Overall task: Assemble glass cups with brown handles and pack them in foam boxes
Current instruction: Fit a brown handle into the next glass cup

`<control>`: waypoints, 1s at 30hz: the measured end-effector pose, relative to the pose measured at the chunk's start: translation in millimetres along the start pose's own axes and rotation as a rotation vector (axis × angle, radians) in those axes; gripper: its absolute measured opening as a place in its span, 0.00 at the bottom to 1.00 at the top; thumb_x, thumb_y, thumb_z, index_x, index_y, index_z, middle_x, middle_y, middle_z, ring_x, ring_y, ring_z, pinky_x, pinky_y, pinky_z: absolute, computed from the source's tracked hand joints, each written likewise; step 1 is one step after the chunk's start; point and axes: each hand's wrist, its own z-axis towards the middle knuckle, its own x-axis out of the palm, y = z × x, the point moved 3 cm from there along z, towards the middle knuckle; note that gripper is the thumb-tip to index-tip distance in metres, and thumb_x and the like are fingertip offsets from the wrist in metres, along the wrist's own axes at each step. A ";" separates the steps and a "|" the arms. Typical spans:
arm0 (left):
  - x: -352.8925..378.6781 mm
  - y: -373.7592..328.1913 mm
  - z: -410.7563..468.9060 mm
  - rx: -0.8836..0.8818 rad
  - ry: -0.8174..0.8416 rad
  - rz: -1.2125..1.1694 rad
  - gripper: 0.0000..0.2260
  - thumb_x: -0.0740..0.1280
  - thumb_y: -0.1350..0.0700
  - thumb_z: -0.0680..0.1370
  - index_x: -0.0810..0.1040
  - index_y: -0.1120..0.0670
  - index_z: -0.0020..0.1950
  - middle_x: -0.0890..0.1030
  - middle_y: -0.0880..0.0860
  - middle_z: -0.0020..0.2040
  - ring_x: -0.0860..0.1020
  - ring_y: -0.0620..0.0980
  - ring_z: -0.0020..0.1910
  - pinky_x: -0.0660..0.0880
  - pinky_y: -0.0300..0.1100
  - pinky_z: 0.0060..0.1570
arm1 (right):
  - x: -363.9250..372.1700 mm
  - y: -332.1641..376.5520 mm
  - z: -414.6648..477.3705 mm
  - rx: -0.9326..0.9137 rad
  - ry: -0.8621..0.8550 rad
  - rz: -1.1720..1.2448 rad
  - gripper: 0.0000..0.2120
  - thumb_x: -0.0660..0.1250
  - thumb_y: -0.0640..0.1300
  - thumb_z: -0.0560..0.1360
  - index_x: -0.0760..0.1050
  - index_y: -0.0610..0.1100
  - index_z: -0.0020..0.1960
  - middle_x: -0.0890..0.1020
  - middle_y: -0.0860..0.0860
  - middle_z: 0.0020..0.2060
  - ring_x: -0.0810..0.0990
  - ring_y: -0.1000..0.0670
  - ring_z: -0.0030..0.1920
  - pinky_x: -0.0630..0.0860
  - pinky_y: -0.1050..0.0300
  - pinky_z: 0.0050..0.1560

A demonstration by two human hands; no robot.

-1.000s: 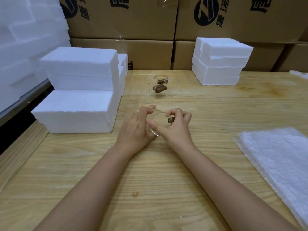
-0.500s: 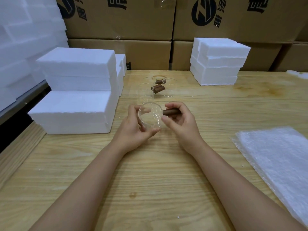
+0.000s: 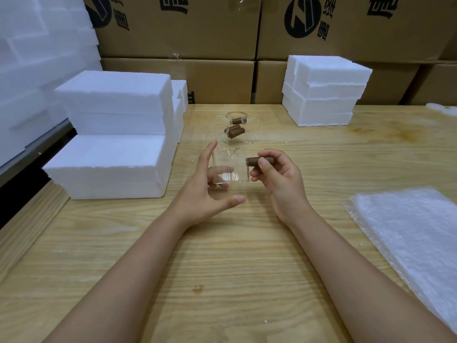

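1. Right hand (image 3: 279,179): thumb and fingers pinch the handle (image 3: 259,161), which carries the cup's weight and lets me turn it for checking.
2. Cup (image 3: 230,167): clear glass, empty, in the air just left of my grip, with the handle stuck on its right side.
3. Left hand (image 3: 200,194): fingers spread around the cup's far side, thumb below it, ready to catch. I cannot tell if it touches the glass.
4. More cups (image 3: 232,129): beyond my grip on the table (image 3: 222,268), handles on, probably waiting to be packed.
5. Foam boxes (image 3: 116,134): stacked left of my grip, with another stack (image 3: 324,92) far right beyond it. All are closed, contents unseen.
6. Bubble wrap (image 3: 410,231): flat, right of my grip and nearer me.
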 end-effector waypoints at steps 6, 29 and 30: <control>-0.7 -7.8 -3.4 0.157 -0.101 0.222 0.44 0.77 0.47 0.68 0.50 0.26 0.71 0.83 0.44 0.42 0.81 0.37 0.39 0.77 0.34 0.44 | 1.1 0.0 -0.5 0.064 -0.039 0.036 0.05 0.61 0.33 0.78 0.73 0.40 0.45 0.78 0.43 0.37 0.74 0.52 0.28 0.71 0.62 0.30; 2.5 -21.6 -7.7 0.284 -0.226 0.544 0.34 0.81 0.57 0.63 0.75 0.57 0.67 0.78 0.47 0.26 0.73 0.47 0.22 0.69 0.32 0.29 | 30.8 -2.1 -19.5 0.065 -0.182 -0.670 0.23 0.74 0.62 0.62 0.68 0.51 0.45 0.66 0.56 0.48 0.70 0.48 0.56 0.70 0.51 0.62; 3.3 -21.5 -7.8 0.283 -0.228 0.552 0.34 0.81 0.58 0.62 0.76 0.57 0.67 0.79 0.47 0.26 0.75 0.49 0.23 0.70 0.34 0.30 | 31.8 -2.6 -19.5 0.082 -0.168 -0.706 0.26 0.75 0.62 0.60 0.67 0.50 0.48 0.66 0.55 0.50 0.68 0.48 0.56 0.69 0.51 0.63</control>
